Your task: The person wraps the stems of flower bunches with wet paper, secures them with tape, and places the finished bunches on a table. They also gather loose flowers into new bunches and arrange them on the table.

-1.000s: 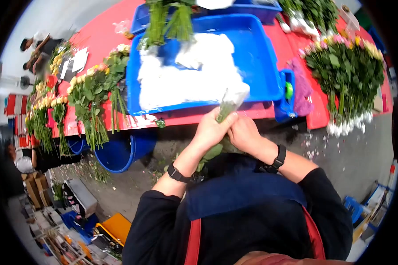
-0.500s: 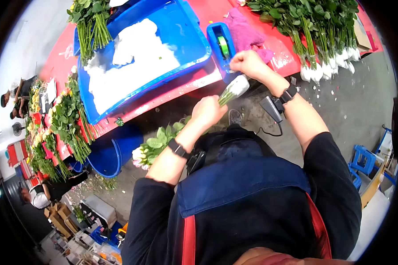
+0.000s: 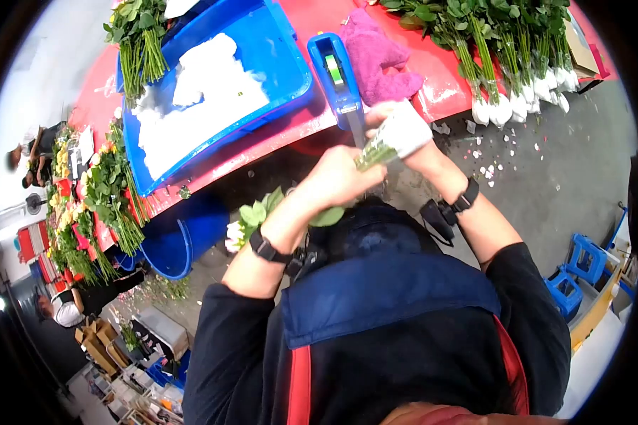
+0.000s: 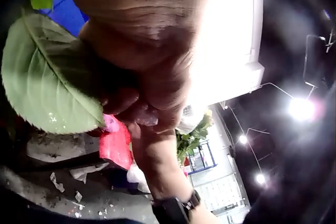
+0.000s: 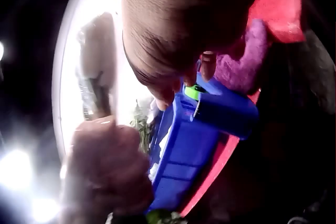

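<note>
My left hand (image 3: 337, 176) grips a small bunch of rose stems (image 3: 377, 154). The stem ends sit in a white, plastic-wrapped covering (image 3: 410, 131) pointing right and up. Behind my left forearm, pale rose heads (image 3: 234, 236) and leaves stick out; a large leaf (image 4: 50, 77) hangs beside the hand in the left wrist view. My right hand (image 3: 425, 157) is partly hidden behind the white wrapping, its fingers curled near the front of a blue tape dispenser (image 3: 335, 78) with a green roll. A clear strip of tape (image 3: 356, 127) runs down from the dispenser, and the right fingers pinch it.
A blue tub (image 3: 290, 92) with white wet material stands on the red table (image 3: 319, 127). A pink cloth (image 3: 379, 60) lies beside the dispenser. Wrapped rose bunches (image 3: 500, 110) overhang the table edge at right. A blue bucket (image 3: 169, 248) stands below at left.
My view turned right from the tub to the dispenser. The right hand left the stems, reached the dispenser, then came back to the wrapped ends. The left hand brought the bunch closer to the dispenser.
</note>
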A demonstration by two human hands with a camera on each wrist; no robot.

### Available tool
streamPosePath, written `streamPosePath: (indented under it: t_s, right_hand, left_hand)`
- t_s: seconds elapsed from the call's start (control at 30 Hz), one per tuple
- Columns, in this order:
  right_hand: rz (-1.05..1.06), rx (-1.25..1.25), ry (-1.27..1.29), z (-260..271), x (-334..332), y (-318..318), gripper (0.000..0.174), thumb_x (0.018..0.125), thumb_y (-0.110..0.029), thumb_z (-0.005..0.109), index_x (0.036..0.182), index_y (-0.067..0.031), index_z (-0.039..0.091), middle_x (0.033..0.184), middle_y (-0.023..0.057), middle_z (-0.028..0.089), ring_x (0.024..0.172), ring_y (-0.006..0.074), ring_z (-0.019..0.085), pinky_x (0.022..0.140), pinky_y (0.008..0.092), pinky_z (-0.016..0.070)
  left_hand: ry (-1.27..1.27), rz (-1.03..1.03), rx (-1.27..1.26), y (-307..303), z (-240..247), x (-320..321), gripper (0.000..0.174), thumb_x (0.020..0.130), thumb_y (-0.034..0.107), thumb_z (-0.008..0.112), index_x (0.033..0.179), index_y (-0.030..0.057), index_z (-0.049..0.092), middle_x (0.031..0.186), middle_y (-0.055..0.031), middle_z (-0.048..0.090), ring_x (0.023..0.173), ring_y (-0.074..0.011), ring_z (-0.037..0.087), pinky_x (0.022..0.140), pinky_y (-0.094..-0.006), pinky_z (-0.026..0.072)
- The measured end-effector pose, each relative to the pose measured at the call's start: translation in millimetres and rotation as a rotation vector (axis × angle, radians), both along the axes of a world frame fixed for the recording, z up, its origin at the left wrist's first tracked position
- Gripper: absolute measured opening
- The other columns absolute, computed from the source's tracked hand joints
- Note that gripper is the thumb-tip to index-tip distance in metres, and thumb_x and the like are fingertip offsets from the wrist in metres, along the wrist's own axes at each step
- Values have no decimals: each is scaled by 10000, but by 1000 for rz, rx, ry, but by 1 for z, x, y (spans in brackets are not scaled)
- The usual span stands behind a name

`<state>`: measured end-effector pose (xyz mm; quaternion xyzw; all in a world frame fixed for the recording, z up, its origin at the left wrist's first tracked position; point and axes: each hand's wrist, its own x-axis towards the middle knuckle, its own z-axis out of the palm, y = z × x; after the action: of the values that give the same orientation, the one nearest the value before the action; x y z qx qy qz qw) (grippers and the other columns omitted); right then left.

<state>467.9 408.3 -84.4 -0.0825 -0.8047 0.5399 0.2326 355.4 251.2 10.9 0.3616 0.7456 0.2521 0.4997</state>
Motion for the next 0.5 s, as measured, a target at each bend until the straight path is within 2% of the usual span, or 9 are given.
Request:
streamPosePath:
  t_s: [0.03,0.07,0.13,0.17,0.2,0.27,0.33,0.47,0.5]
  right_hand:
    - [-120,406,33,22,-16,3,382,754,-175,718,1089,-19,621,1051,115,652,1035,279,607,905,364,473]
    - [-130,418,146,43,-29,1,353,769,-276,687,1021,-31,643,995,111,648,998,319,592,874,406,475]
    - [47,585,129,16,-44,18,264,761,-242,672,960,-68,653,901,78,631,896,293,598,771,405,482]
    - [122,815,111,9,-40,21,244,736,-230,675,944,-108,644,841,62,605,808,272,578,693,400,464]
    - [220,970,-417,40,-35,9,220,718,-199,667,925,-128,643,830,59,601,802,256,578,683,388,459]
    - [-62,505,162,-3,-18,-6,108,714,-168,656,814,-126,659,755,72,592,769,267,580,687,391,459]
    - [-189,468,101,2,-21,-12,28,701,-134,649,719,-124,669,686,78,595,743,285,581,701,398,458]
    - [261,339,-59,-16,-21,-32,88,763,-106,662,789,-23,669,718,86,664,689,244,629,637,342,490]
    - [363,-76,-150,9,-15,-47,107,780,-119,657,757,-16,673,693,77,667,662,196,624,618,315,481]
  left_hand:
    - [18,18,22,-4,2,6,348,795,350,689,850,6,684,665,-99,641,632,-140,609,643,-320,501]
    - [35,34,48,-7,4,12,336,793,340,689,834,6,679,657,-96,641,619,-141,607,636,-318,500]
    - [189,-1,100,-11,11,18,310,790,305,691,793,-3,654,623,-129,609,596,-128,598,601,-328,496]
    - [238,14,110,-13,13,18,331,784,333,667,782,3,655,679,-184,617,675,-261,621,633,-385,504]
    - [282,30,122,-16,13,17,353,777,362,643,771,9,656,735,-240,625,754,-393,645,666,-443,511]
    - [323,137,86,-19,13,10,340,785,359,633,767,20,657,724,-236,621,727,-404,639,650,-459,509]
    - [504,181,106,-18,1,-3,315,788,344,621,781,32,669,721,-234,626,722,-411,634,644,-474,505]
    - [768,248,17,-25,-5,-23,309,800,298,598,796,-6,651,729,-244,624,716,-416,632,629,-462,495]
    - [814,245,-48,-26,-3,-30,316,794,300,599,795,-12,651,737,-249,630,721,-417,636,640,-472,500]
